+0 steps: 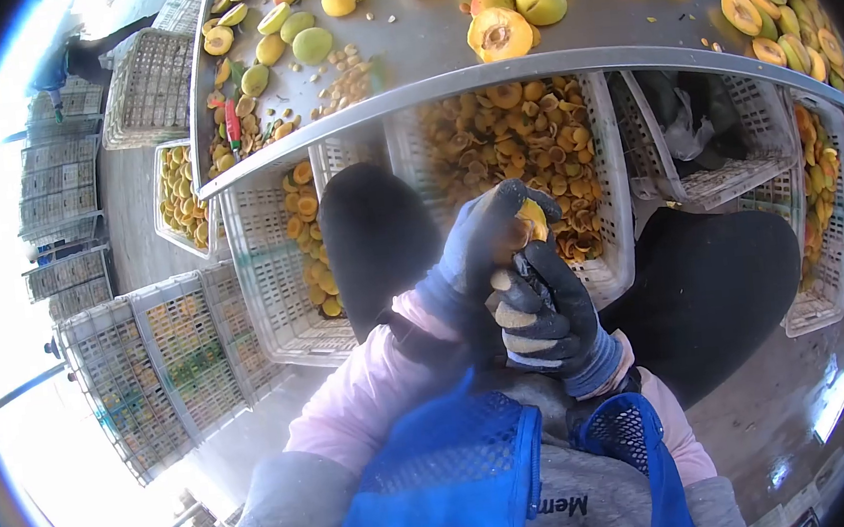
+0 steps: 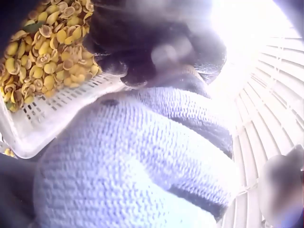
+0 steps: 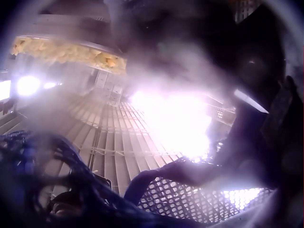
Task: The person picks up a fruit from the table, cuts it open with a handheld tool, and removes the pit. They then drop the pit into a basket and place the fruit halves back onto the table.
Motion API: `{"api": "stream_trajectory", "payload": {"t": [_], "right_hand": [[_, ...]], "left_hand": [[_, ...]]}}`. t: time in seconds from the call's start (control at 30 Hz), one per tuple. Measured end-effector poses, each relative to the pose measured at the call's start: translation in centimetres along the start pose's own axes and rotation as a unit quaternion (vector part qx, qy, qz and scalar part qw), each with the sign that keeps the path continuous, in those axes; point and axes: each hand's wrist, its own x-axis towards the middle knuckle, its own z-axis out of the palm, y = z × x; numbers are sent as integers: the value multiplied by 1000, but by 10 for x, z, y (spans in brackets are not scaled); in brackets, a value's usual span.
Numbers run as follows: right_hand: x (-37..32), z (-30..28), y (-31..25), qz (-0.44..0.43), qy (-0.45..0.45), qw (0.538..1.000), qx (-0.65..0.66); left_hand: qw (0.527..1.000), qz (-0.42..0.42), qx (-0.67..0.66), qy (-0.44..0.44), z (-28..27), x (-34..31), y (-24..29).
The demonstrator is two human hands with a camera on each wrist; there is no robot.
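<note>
Both hands wear knitted gloves with dark coating and meet over the crate between the person's knees. The left hand (image 1: 471, 244) holds a piece of yellow peach (image 1: 534, 217) between thumb and fingers. Its light knitted back (image 2: 133, 156) fills the left wrist view, with the fingers curled. Close against it, the right hand (image 1: 552, 317) grips a small dark-handled tool (image 1: 534, 279), whose working end is hidden at the fruit. In the right wrist view a narrow bright blade-like edge (image 3: 251, 100) shows beside the dark glove. Below the hands, a white crate (image 1: 614, 196) holds many peach pieces (image 1: 521, 134).
A metal table (image 1: 613, 31) ahead carries halved peaches (image 1: 500, 34), whole ones, loose pits and a red-handled tool (image 1: 232, 124). Crates of fruit stand left (image 1: 277, 266) and right (image 1: 829, 268) of the knees. Stacked crates (image 1: 164, 356) stand further left.
</note>
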Motion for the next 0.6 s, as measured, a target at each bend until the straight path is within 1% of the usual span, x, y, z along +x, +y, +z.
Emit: {"api": "stream_trajectory", "payload": {"t": [0.1, 0.13, 0.17, 0.2, 0.23, 0.27, 0.3, 0.33, 0.37, 0.4, 0.43, 0.47, 0.5, 0.53, 0.57, 0.6], "right_hand": [[4, -5, 2, 14, -58, 998, 33], [5, -7, 2, 15, -77, 996, 37], [6, -8, 1, 17, -117, 993, 3], [6, -9, 1, 18, -157, 987, -30], [6, -10, 0, 19, -198, 978, -63], [3, -12, -3, 17, -211, 975, -60], [2, -15, -6, 5, -177, 983, -36], [4, -20, -11, -8, -148, 989, -15], [7, -32, -15, -13, -111, 994, 6], [7, -47, -18, -18, -71, 997, 26], [5, -47, -19, -28, -55, 998, 19], [2, -47, -19, -37, -40, 998, 13], [4, -29, -15, -7, -83, 996, 3], [5, -17, -13, 22, -128, 992, -7], [4, -13, -13, 12, -119, 992, -29], [3, -14, -11, 12, -107, 994, -26]], "left_hand": [[999, -16, -26, 32, 6, -5, 5], [997, 30, -45, 54, 10, -9, 4], [992, 76, -64, 76, 15, -14, 1], [984, 158, 15, 79, 4, -12, -16], [961, 242, 98, 96, -7, -10, -32], [924, 318, 172, 123, -18, -8, -48], [881, 354, 280, 141, -34, -10, -56], [823, 387, 386, 152, -42, -11, -48], [894, 345, 249, 142, -42, -19, -42], [887, 347, 232, 199, -41, -25, -22], [877, 348, 213, 254, -40, -32, -2], [860, 347, 223, 302, -52, -40, 17], [841, 332, 244, 349, -76, -53, 32], [828, 302, 266, 391, -105, -64, 45], [817, 255, 291, 428, -138, -76, 53], [794, 181, 355, 460, -174, -90, 57]]}}
